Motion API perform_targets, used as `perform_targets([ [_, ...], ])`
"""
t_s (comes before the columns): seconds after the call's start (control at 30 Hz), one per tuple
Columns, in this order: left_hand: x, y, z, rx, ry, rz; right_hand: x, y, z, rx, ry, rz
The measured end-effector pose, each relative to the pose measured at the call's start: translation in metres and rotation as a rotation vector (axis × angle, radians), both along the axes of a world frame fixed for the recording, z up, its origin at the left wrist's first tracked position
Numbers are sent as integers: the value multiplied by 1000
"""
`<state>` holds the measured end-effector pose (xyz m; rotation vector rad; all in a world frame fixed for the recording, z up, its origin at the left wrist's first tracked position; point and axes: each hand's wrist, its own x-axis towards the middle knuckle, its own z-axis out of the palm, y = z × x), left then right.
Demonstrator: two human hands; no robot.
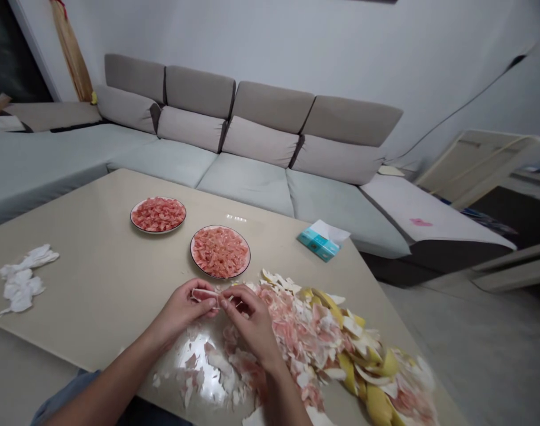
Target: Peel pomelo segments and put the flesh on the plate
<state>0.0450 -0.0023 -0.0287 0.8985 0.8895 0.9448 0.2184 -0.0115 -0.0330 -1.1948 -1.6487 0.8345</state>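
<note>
— What are the two hands doing?

— The left hand (pixel 181 309) and the right hand (pixel 247 316) meet over the near edge of the tabletop (pixel 96 278). Both share a grip on one pale pomelo segment (pixel 204 294), each pinching it between thumb and fingertips, left hand at one end, right hand at the other.

— And around that grip?

— Just beyond it sits a plate of peeled pink flesh (pixel 220 251); farther off and to the left, a second plate (pixel 158 214), also full. Right of the grip, and running under the right hand, a heap of pink membrane and yellow peel scraps (pixel 332 343) spreads across the tabletop. Below the grip lie small white skin flakes (pixel 199 370).

— Anything else?

— Crumpled tissues (pixel 23 284) well off to the left, a teal tissue pack (pixel 322 241) beyond and to the right, and a grey sofa (pixel 252 154) behind the tabletop.
</note>
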Motion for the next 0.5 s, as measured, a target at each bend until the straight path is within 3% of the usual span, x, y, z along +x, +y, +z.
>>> perform_targets([
  [0.5,-3,-2,-4,122,70,-32,2,1,-3,-149,188,81],
])
